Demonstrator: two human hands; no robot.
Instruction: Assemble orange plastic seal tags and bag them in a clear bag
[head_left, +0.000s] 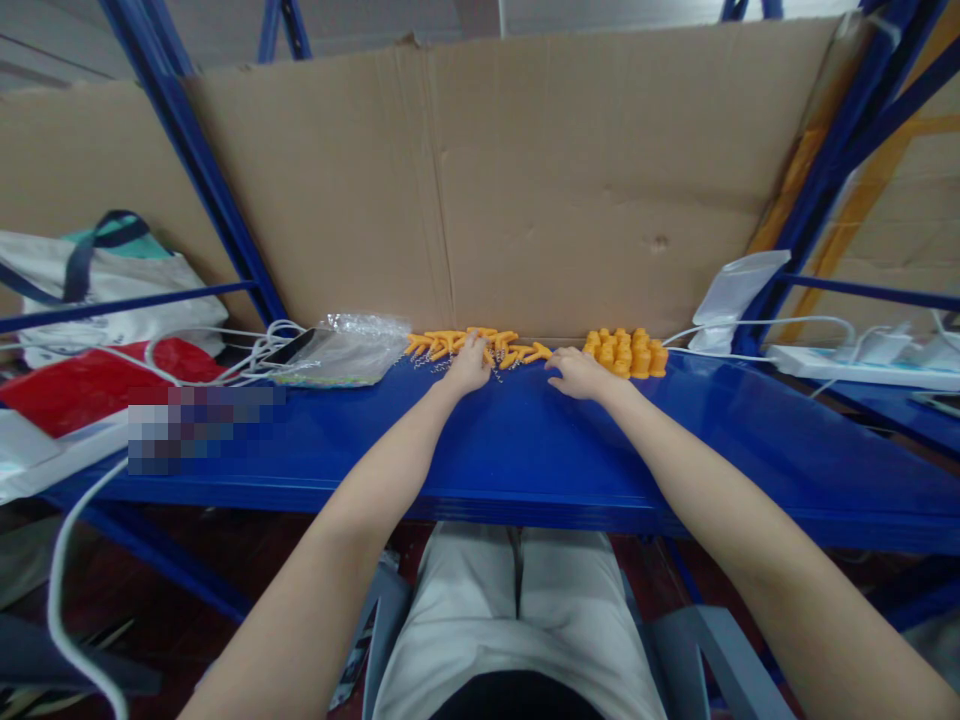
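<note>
A row of orange plastic pieces (431,343), slim and branched, lies along the back of the blue shelf. My left hand (469,366) rests over this row with its fingers stretched forward among the pieces; the fingertips are partly hard to make out. Small metal bits that look like screws (495,376) are scattered around and in front of the pieces. My right hand (579,374) is at the right end of the row, thumb and fingers apart, close to one branched piece (537,353). Just right of it stands a tight group of chunky orange pieces (630,354).
A clear plastic bag (352,350) and a dark phone-like object (291,347) lie left, among white cables (255,362). Cardboard (600,180) walls the back of the blue shelf (517,450). Blue posts (202,180) flank it. A power strip (862,368) is at right.
</note>
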